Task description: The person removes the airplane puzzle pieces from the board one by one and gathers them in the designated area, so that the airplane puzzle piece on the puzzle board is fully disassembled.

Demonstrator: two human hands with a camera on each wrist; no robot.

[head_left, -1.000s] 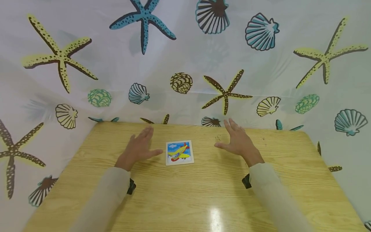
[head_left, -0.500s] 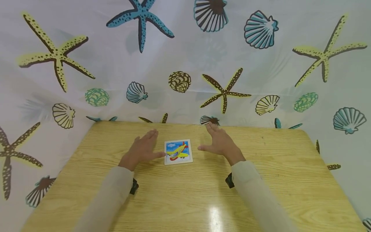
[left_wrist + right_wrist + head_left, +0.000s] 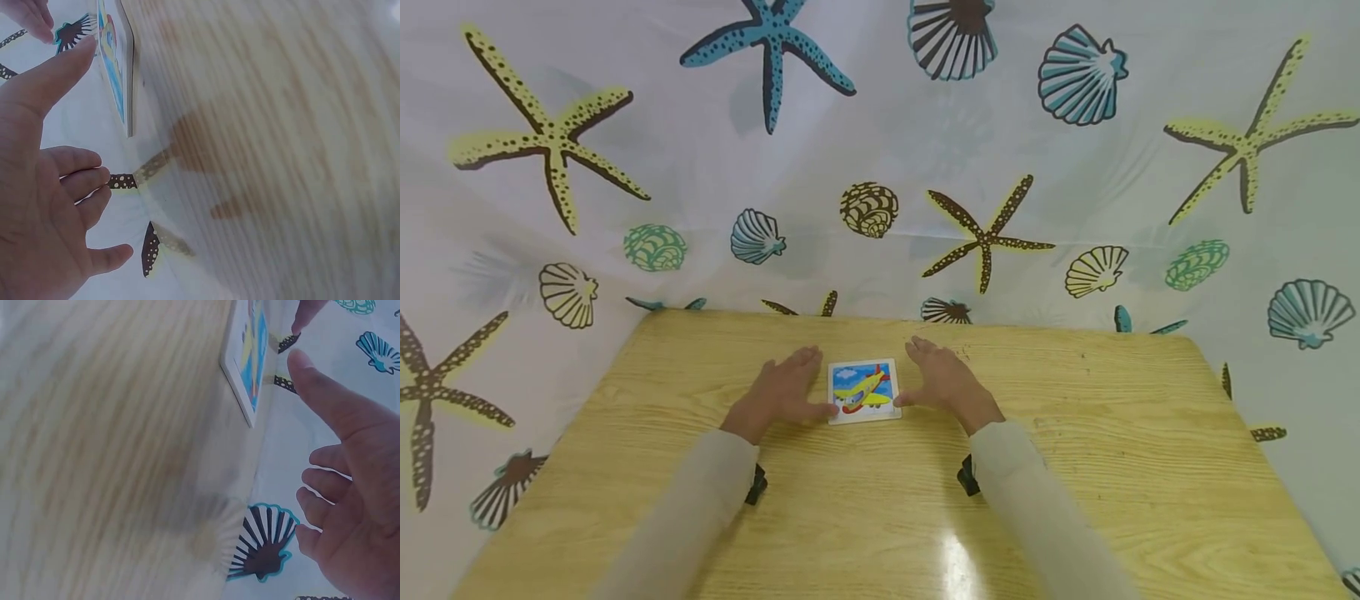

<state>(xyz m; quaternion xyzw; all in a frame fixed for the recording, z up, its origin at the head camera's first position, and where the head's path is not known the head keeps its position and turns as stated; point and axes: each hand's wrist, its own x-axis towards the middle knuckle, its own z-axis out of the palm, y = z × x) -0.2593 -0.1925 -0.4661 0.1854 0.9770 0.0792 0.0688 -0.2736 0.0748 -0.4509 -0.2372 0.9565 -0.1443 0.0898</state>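
Note:
A small square picture puzzle or board (image 3: 863, 390) with a yellow airplane on blue sky lies flat on the wooden table (image 3: 880, 492). To its left is my left hand (image 3: 782, 392), fingers extended, the thumb tip overlapping the board's lower left corner in the head view. My right hand (image 3: 943, 383) is at the other side, its thumb tip right at the board's right edge. Both wrist views show the board (image 3: 117, 69) edge-on with a pale rim, beside the left thumb (image 3: 62, 72) and the right thumb (image 3: 325, 394). Neither hand grips anything.
A white cloth (image 3: 820, 158) printed with starfish and shells hangs behind the table and along both sides. A black wrist strap piece (image 3: 757, 485) shows under the left sleeve, another (image 3: 968, 475) under the right.
My right hand has moved left to the board's right edge. My left hand has shifted slightly right, its thumb now at the board's corner. The board stays in place.

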